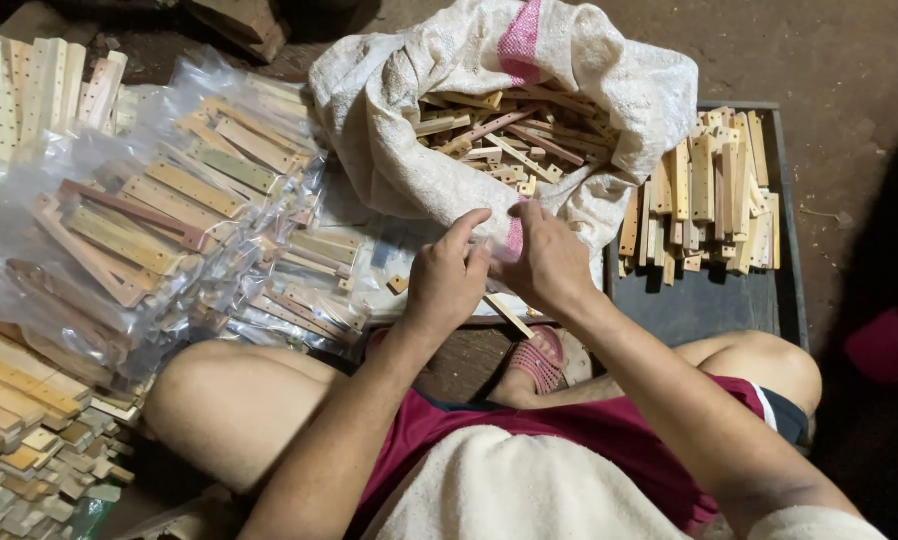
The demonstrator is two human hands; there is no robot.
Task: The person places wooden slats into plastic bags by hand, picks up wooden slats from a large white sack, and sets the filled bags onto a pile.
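Two hands: left hand (pixel 447 272), right hand (pixel 546 262) touching (one wooden strip (pixel 509 316) beneath), one sack (pixel 389 130)

Counts from my feed

I count one white woven sack (pixel 389 150), one dark tray (pixel 714 300), two hands, one pink sandal (pixel 541 360); wooden strips too many to count.

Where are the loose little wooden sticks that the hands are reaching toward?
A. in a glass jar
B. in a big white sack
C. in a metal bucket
B: the wooden sticks lie heaped in the open white sack, right beyond the left hand and right hand.
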